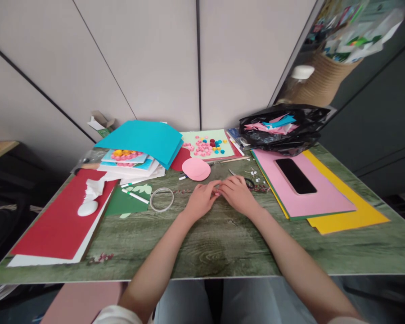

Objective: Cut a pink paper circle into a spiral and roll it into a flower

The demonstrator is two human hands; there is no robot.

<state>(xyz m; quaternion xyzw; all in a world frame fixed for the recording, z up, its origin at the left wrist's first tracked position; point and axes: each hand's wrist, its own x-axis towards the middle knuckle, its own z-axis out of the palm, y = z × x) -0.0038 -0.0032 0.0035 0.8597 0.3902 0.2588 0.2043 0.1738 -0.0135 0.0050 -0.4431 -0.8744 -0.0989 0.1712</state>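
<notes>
My left hand (201,198) and my right hand (236,193) rest together on the green wood-grain table (205,243), fingertips meeting in a pinch over something small and pink that I cannot make out. A pink paper circle (196,169) lies just beyond them. A roll of clear tape (161,199) sits to the left of my left hand. Scissors (248,182) lie partly hidden behind my right hand.
Red card (59,225) with a white tissue (93,188) lies at left, blue paper (145,138) on a stack behind. A pale green sheet (207,144) carries several small paper rolls. A phone (295,175) lies on pink and yellow sheets (347,216) at right. A black bag (283,128) holds scraps.
</notes>
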